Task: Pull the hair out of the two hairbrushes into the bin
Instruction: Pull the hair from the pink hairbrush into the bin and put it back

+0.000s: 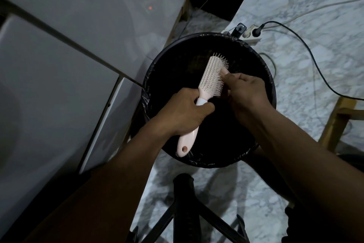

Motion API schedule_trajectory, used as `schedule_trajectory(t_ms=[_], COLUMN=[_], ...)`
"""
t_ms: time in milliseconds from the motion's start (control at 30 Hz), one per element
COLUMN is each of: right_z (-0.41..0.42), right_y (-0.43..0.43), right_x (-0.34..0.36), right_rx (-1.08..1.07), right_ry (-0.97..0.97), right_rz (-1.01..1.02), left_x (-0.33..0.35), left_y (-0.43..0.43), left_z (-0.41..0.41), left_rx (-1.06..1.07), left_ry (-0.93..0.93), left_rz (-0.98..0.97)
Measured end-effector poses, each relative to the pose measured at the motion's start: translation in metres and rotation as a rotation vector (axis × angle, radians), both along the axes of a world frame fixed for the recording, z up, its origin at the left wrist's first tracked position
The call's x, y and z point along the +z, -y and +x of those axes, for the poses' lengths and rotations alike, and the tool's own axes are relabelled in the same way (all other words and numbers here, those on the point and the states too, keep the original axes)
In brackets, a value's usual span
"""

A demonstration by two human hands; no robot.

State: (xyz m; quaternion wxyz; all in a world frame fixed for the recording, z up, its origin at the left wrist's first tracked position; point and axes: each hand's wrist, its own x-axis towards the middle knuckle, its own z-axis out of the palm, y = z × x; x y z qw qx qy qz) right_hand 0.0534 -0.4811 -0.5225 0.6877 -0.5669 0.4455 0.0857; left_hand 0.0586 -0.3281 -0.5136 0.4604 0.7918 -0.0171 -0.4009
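Observation:
A pale pink hairbrush (210, 74) is held over a round black bin (165, 77) lined with a dark bag. My left hand (185, 112) grips the brush by its handle, whose end with a hole sticks out below my wrist. The bristles face right. My right hand (246, 89) is curled against the bristles, fingertips pressed into them. Whether hair is pinched between the fingers cannot be made out. Only one brush is in view.
A white cabinet (59, 65) stands close on the left. A power strip (250, 36) with plugs and trailing cables lies on the marble floor (315, 55) behind the bin. A wooden leg (334, 122) is at the right, a black stool base (185, 209) below.

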Motion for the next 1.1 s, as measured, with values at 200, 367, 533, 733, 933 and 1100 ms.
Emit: schedule_trajectory(t_ms=[200,367,533,733,933,1100], right_z=[0.003,0.002,-0.001,0.002,0.003,0.004], right_y=[0.001,-0.001,-0.002,0.008,0.018,0.018], right_x=[0.003,0.001,-0.002,-0.004,-0.004,-0.004], right_rx=[-0.023,0.192,0.464,0.260,0.201,0.032], right_ry=[-0.128,-0.023,0.132,0.182,0.160,0.062], right_rz=[-0.094,-0.223,-0.214,-0.291,-0.372,-0.190], left_x=[-0.004,-0.006,-0.001,0.002,0.002,-0.003], left_y=[-0.005,-0.005,-0.004,-0.004,-0.005,-0.008], left_z=[0.001,0.002,0.002,0.002,0.002,0.003], left_rx=[0.018,0.024,-0.001,-0.032,-0.084,-0.107], left_ry=[0.014,0.010,-0.010,-0.060,-0.086,-0.020], left_rz=[0.066,0.109,0.052,-0.060,-0.059,0.082])
